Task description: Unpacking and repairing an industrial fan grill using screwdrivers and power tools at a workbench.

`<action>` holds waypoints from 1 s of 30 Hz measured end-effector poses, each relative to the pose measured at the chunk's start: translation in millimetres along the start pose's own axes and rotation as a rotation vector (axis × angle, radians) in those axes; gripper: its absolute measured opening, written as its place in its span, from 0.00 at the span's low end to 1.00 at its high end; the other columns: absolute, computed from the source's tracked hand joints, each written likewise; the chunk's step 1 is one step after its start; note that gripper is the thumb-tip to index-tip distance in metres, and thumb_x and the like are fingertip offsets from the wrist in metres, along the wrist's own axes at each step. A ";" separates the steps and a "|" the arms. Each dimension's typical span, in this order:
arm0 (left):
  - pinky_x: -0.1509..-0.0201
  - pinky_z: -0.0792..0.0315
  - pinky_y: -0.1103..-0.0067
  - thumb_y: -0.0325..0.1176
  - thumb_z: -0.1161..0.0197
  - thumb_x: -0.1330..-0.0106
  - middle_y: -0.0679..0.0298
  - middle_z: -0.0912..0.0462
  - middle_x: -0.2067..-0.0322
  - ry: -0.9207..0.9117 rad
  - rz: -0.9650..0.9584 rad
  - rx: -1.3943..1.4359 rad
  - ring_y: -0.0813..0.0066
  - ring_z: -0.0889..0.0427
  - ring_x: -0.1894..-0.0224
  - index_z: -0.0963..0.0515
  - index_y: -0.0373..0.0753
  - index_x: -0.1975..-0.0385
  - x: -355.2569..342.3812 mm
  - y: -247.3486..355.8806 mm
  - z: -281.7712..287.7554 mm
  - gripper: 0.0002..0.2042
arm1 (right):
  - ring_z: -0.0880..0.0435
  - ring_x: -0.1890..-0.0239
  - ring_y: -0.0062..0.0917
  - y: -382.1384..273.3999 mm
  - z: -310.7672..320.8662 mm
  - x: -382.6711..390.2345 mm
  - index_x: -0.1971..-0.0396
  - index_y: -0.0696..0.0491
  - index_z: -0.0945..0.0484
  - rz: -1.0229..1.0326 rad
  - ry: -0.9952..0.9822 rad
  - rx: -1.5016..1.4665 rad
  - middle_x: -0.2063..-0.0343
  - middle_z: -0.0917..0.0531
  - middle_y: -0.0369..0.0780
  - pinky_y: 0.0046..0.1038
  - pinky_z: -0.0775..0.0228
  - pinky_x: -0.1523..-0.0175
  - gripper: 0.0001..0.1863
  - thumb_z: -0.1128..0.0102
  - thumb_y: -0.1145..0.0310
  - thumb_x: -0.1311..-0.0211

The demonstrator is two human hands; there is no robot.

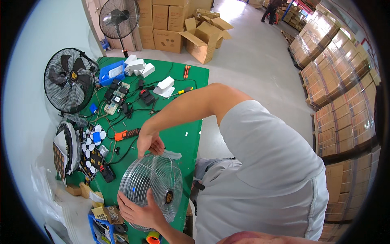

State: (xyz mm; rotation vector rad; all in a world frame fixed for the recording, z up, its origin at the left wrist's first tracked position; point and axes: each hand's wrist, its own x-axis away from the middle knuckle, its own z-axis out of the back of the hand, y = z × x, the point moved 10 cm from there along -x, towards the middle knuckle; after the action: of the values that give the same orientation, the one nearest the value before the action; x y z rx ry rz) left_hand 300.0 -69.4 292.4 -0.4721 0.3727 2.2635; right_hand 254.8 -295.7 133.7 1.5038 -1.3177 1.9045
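A round chrome-wire fan point(168, 179) lies on the near edge of the green table, its dark centre badge turned to the right. My left hand point(140, 210) grips the near side of its wire guard, thumb over the wires and fingers spread along the rim. At the guard's far rim is my right hand point(149, 143), its fingertips bent down against the edge; part of the grip is hidden. A scrap of clear plastic point(172, 155) sticks out beside that hand. Close behind it on the table lies an orange-and-black power screwdriver point(126, 134).
The green table point(185, 122) holds cables, white boxes point(137, 65), a blue bin point(111, 72) and a yellow-handled screwdriver point(185, 90). A black fan point(70, 80) stands by the wall. An orange tape roll point(153, 238) sits near me. Wrapped carton stacks point(341, 101) line the right; a person point(271, 11) stands far off.
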 end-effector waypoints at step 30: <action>0.35 0.33 0.62 0.51 0.32 0.38 0.59 0.20 0.43 0.050 0.168 -0.013 0.54 0.24 0.40 0.23 0.44 0.38 0.5 0.2 6.5 0.29 | 0.13 0.72 0.31 -26.4 93.0 28.2 0.55 0.64 0.16 0.481 0.301 0.081 0.71 0.13 0.47 0.31 0.18 0.67 0.39 0.63 0.40 0.26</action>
State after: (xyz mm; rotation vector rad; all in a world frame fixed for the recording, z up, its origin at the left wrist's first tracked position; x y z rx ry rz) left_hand 298.1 -66.6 298.0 -0.5214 0.4374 2.4208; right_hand 315.6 -367.6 169.5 0.9307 -1.5693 2.3861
